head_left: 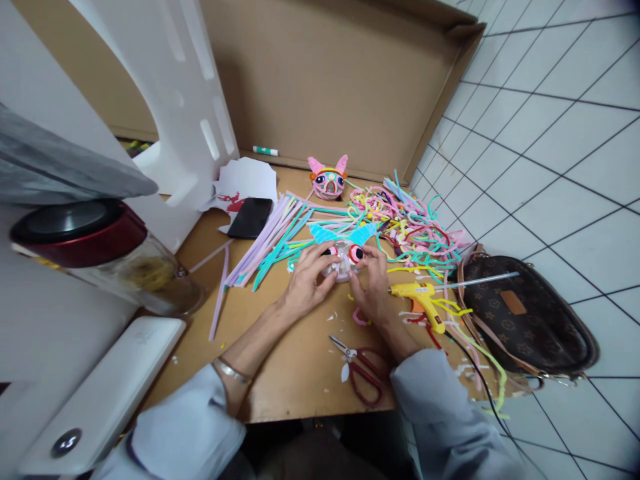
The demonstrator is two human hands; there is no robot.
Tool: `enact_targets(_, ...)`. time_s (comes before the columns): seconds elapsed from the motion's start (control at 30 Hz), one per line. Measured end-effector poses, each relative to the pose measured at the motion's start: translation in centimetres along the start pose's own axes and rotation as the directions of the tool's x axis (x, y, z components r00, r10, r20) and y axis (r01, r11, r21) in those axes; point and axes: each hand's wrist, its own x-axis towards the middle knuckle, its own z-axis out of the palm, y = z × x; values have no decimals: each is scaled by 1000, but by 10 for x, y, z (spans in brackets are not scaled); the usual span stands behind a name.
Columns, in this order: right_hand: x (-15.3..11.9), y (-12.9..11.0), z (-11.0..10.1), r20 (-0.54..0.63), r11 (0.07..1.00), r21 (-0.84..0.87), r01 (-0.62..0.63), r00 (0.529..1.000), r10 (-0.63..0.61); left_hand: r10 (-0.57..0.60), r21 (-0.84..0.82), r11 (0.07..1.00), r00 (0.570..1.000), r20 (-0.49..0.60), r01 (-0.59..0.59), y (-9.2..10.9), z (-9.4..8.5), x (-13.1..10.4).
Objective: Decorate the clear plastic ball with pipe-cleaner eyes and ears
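Observation:
A clear round craft piece [343,264] with blue pipe-cleaner ears [363,235] and red, pink and black eyes [355,254] stands at the middle of the table. My left hand [306,277] holds its left side, fingers at the left eye and thumb low on the front. On the other side, my right hand [371,281] has its fingers closed on the edge by the right eye. Behind it sits a similar pink-eared piece [329,181]. Red-handled scissors [363,373] lie nearer the front edge, below my right hand.
Straight pipe cleaners [267,243] and a black phone [251,218] lie to the left, a tangled pile [407,227] to the right. A yellow glue gun [423,300] lies beside a brown bag [525,313]. A bottle [145,267] and white device [110,393] are at the left.

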Motion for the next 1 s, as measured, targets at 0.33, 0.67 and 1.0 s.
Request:
enact_targets(0.33, -2, 4, 1, 9, 998, 55, -28, 1000, 27, -9, 3, 1000, 1000, 3, 9, 1, -1, 0)
enact_targets(0.67, -1, 8, 2, -2, 992, 118, -52, 999, 53, -19, 13, 1000, 1000, 17, 19, 1, -2, 0)
enact_targets(1.0, 1, 10, 0, 11, 990, 138, -32, 999, 30, -41, 14, 999, 999, 34, 40, -1, -1, -1)
